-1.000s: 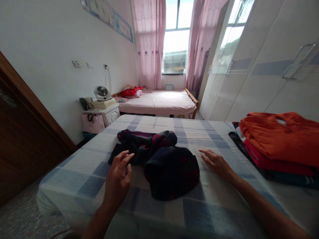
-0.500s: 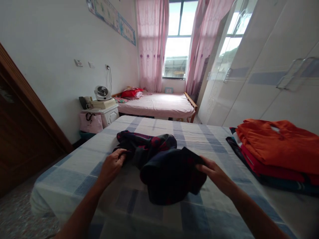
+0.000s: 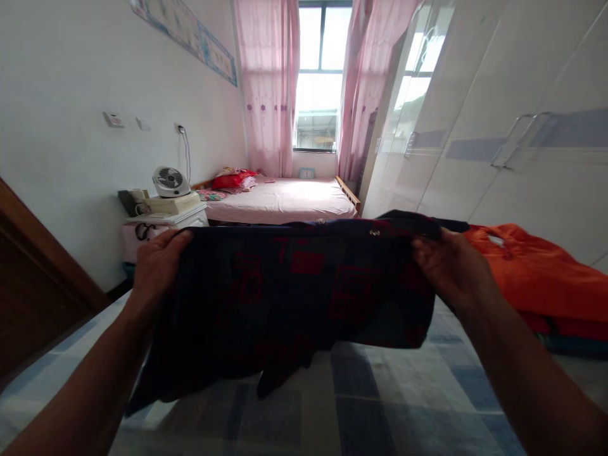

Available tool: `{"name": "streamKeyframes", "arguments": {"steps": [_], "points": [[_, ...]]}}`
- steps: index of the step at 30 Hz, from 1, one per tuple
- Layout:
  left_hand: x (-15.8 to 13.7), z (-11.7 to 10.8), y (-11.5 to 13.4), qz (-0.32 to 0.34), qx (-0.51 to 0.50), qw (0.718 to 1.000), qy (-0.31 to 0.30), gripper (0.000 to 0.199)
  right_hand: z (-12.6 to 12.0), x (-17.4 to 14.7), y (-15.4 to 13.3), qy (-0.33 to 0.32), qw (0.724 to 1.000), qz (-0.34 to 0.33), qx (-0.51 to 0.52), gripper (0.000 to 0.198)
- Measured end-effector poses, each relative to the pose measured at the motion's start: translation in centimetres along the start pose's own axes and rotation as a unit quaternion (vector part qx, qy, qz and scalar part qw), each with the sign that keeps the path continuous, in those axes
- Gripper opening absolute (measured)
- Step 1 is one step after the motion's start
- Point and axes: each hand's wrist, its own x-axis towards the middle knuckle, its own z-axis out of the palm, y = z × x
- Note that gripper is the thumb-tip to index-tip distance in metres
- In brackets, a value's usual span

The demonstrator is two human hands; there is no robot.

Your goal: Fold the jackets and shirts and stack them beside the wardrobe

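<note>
A dark garment (image 3: 294, 297) with red block-like patterns hangs stretched between my hands above the bed; whether it is a shirt or another piece of clothing I cannot tell. My left hand (image 3: 159, 263) pinches its upper left corner, with the thumb along the top edge. At the other end my right hand (image 3: 453, 266) is closed on the upper right part, where the cloth bunches. Small shiny spots show near the top edge. The lower edge hangs unevenly, with one point drooping toward the sheet.
Below lies a bed with a blue-and-white checked sheet (image 3: 389, 405). A pile of folded clothes, an orange one (image 3: 546, 272) on top, sits at the right. Behind stand a pink-covered bed (image 3: 285, 199), a small fan (image 3: 171, 182) on a cabinet, and a white wardrobe (image 3: 475, 114).
The garment was crumpled on the bed, gripped at both sides. Now both hands have raised it and spread it wide, and the view has turned slightly right.
</note>
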Motion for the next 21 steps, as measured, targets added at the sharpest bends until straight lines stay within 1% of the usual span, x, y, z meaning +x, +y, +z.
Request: {"name": "streamKeyframes", "arguments": {"steps": [1,3,4,5,6,7,9,10,11,12,13,14,15,17,18,20,21], "points": [[0.9,1.1,-0.1,0.012,0.029,0.999,0.014,0.049,0.2,1.3,0.7,0.015,1.000,0.018,0.008,0.019],[2.1,3.2,-0.8,0.042,0.092,0.994,0.038,0.048,-0.1,3.1,2.8,0.029,0.998,0.038,-0.037,0.015],[2.2,4.1,-1.4,0.060,0.114,0.991,0.035,0.048,-0.6,3.5,4.1,0.027,0.995,0.040,-0.082,0.012],[2.0,4.9,-2.0,0.076,0.128,0.989,0.025,0.048,-1.4,3.6,5.4,0.025,0.989,0.039,-0.140,0.015],[1.4,5.6,-2.6,0.090,0.131,0.987,0.006,0.049,-2.3,3.5,6.6,0.021,0.977,0.034,-0.207,0.022],[0.3,6.2,-3.1,0.105,0.127,0.986,-0.018,0.049,-3.2,3.1,7.8,0.020,0.958,0.028,-0.283,0.029],[-2.7,7.0,-3.8,0.156,0.115,0.977,-0.088,0.047,-5.1,1.9,9.6,0.024,0.901,0.004,-0.433,0.039],[-4.4,7.3,-4.0,0.187,0.108,0.968,-0.128,0.046,-5.9,1.1,10.2,0.024,0.870,-0.009,-0.493,0.042],[-6.2,7.5,-4.0,0.232,0.109,0.950,-0.180,0.049,-6.5,0.2,10.6,0.021,0.843,-0.021,-0.537,0.045],[-7.8,7.8,-4.0,0.274,0.117,0.928,-0.222,0.057,-6.9,-0.7,10.9,0.012,0.823,-0.030,-0.567,0.049],[-9.2,8.0,-3.9,0.310,0.128,0.909,-0.247,0.065,-7.1,-1.6,11.0,-0.002,0.810,-0.034,-0.585,0.053],[-10.3,8.3,-3.7,0.336,0.140,0.893,-0.264,0.071,-7.1,-2.5,11.2,-0.016,0.801,-0.035,-0.597,0.057],[-11.0,8.7,-3.5,0.348,0.151,0.885,-0.270,0.071,-7.0,-3.3,11.3,-0.029,0.793,-0.036,-0.607,0.061],[-11.5,9.5,-3.0,0.339,0.164,0.883,-0.280,0.059,-6.6,-4.6,11.9,-0.056,0.776,-0.045,-0.626,0.064],[-11.3,9.8,-2.6,0.322,0.162,0.887,-0.287,0.052,-6.3,-5.0,12.2,-0.071,0.769,-0.054,-0.633,0.059],[-10.4,10.0,-1.7,0.274,0.133,0.906,-0.295,0.039,-5.6,-5.3,12.8,-0.109,0.763,-0.071,-0.633,0.034],[-9.8,9.9,-1.1,0.249,0.104,0.918,-0.292,0.033,-5.3,-5.2,12.9,-0.127,0.766,-0.075,-0.626,0.022]]}}
